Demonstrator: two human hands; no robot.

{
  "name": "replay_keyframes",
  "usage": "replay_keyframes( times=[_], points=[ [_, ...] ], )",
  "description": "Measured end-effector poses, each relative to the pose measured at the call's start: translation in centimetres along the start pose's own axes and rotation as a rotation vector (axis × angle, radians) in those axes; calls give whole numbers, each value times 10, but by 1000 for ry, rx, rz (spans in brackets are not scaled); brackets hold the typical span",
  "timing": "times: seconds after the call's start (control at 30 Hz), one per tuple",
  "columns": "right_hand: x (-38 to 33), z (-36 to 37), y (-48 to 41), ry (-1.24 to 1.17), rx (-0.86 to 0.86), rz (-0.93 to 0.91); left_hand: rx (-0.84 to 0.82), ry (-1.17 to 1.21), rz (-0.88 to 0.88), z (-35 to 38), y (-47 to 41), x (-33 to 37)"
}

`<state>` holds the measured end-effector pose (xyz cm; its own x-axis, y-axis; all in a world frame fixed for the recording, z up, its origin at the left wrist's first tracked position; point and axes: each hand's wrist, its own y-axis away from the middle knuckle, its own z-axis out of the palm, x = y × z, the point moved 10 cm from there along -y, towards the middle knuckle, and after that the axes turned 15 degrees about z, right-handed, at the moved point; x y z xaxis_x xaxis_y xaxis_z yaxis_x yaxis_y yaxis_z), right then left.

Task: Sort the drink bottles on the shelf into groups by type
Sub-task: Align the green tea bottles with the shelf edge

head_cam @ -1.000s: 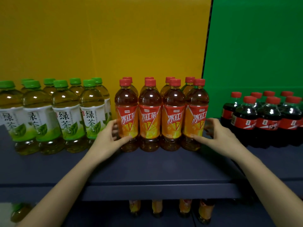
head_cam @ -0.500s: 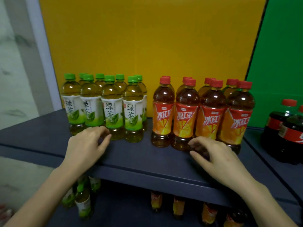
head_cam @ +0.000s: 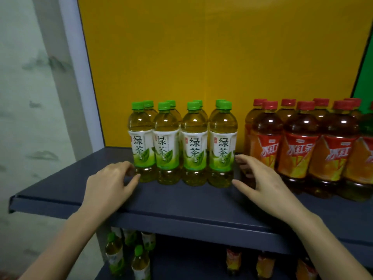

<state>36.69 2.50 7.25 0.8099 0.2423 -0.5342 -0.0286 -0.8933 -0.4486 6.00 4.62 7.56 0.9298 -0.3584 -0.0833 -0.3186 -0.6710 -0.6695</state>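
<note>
Both grips wide, empty: left hand (head_cam: pixel 110 178) and right hand (head_cam: pixel 260 181) flank the green tea bottles (head_cam: pixel 193 150)

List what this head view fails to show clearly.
Head view:
- Rear green-capped green tea bottles: labels hidden by the front row.
- Rightmost red-capped amber iced tea bottle: cut off by the frame edge.
- Lower-shelf bottles: blurred, partly hidden by the dark blue shelf.

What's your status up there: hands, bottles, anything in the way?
Left hand open, left of the green tea bottles. Right hand open, on their right. Group upright together on the shelf. Red-capped tea bottles close beside right hand.
</note>
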Motion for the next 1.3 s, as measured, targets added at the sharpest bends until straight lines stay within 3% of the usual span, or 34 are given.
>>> replay_keyframes(
  times=[0.2,0.5,0.63,0.7,0.77,0.87,1.3],
  points=[
    [-7,19,-13,-66,87,167,-39,144,30,22,-13,-38],
    [-3,38,-30,-214,24,337,-173,400,-32,59,-40,-48],
    [6,47,-43,-322,-18,394,-237,759,-107,88,-52,-52],
    [11,55,-49,-508,-65,443,-253,984,-149,101,-57,-49],
    [12,60,-55,-688,-91,455,-253,1139,-135,110,-62,-43],
    [9,63,-61,-742,-93,413,-219,1284,-94,117,-67,-39],
    [23,71,-66,-762,-64,464,-185,1326,-87,119,-69,-33]
  ],
)
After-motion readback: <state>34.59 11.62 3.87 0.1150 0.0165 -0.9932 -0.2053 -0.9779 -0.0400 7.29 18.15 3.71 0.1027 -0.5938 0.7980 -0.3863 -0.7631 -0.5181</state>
